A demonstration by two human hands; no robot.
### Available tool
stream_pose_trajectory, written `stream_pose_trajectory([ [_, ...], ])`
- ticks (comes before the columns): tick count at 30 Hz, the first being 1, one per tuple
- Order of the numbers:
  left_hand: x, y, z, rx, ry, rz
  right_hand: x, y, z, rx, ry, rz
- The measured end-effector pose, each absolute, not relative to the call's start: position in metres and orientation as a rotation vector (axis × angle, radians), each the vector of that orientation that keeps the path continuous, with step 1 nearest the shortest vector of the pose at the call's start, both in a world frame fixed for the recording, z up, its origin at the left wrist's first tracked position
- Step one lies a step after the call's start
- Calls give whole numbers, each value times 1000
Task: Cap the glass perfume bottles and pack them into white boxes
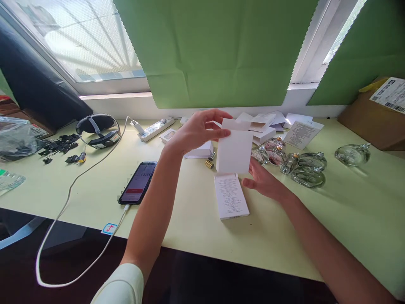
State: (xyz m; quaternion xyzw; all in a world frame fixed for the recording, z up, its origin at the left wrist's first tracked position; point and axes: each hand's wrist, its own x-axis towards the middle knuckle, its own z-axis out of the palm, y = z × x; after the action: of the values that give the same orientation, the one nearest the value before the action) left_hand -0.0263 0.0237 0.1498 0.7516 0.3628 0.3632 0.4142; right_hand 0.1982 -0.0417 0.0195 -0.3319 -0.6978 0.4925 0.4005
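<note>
My left hand (202, 128) pinches the top of a plain white paper box (234, 153) between thumb and fingers, holding it upright above the table. A pale flap stands up at its upper end. My right hand (265, 180) is at the lower right of this box, thumb spread from the fingers. Some of its fingertips are hidden behind the box, and I cannot tell whether they touch it. Just below, a printed white box (231, 197) lies flat on the table. Gold and silver caps (209, 164) lie left of the held box.
Glass perfume bottles (308, 169) stand to the right, with one bottle (352, 155) farther off. White papers and boxes (265, 122) are piled behind. Leftward are a phone (138, 182) with its cable, a power strip (157, 129) and a headset (99, 131). A cardboard box (373, 114) sits far right.
</note>
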Motion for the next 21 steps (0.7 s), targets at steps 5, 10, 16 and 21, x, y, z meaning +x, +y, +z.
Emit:
stream_pose_trajectory([
  [5,-12,25,138,2070,863,777,193,-39,24,-845,-1386,1342],
  [10,-7,22,132,2042,820,736,191,-41,26,-867,-1380,1316],
  [16,-15,18,137,1935,876,732,193,-39,25,-826,-1399,1391],
  [21,-42,-17,90,2004,1338,782,196,-34,20,-868,-1412,1251],
])
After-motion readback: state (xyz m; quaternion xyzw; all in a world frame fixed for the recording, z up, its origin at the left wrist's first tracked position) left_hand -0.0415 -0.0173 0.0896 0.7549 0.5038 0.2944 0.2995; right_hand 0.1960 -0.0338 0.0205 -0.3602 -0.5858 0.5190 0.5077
